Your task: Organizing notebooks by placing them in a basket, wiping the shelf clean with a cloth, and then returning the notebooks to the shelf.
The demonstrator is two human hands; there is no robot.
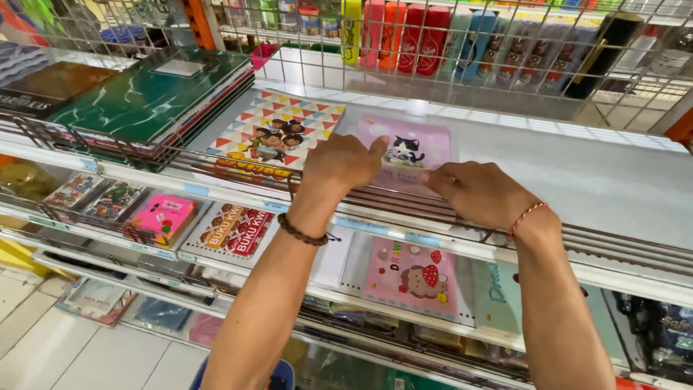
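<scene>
Head view looks down on a white shop shelf (577,180) with a low wire rail along its front edge. Both hands rest on a pink notebook with a cat picture (408,152), which lies flat near the front edge of the shelf, about the middle of its width. Left hand (343,162) is loosely curled over the book's left side, thumb up against the cover, fingers partly closed on its edge; a dark bead bracelet (302,232) sits at that wrist. Right hand (480,191) lies palm down, fingertips pinching or pressing the book's lower right corner just behind the rail; how firmly it grips cannot be told. A red cord bracelet (527,217) marks that wrist. Holding both sides likely keeps the thin book square to the rail. Just left of it, touching or nearly so, lies a notebook with a triangle pattern (278,133); further left, a stack of green marbled books (148,97). Behind the shelf's back edge a wire grid holds coloured bottles (411,32). Lower shelves carry more pink and orange booklets.
</scene>
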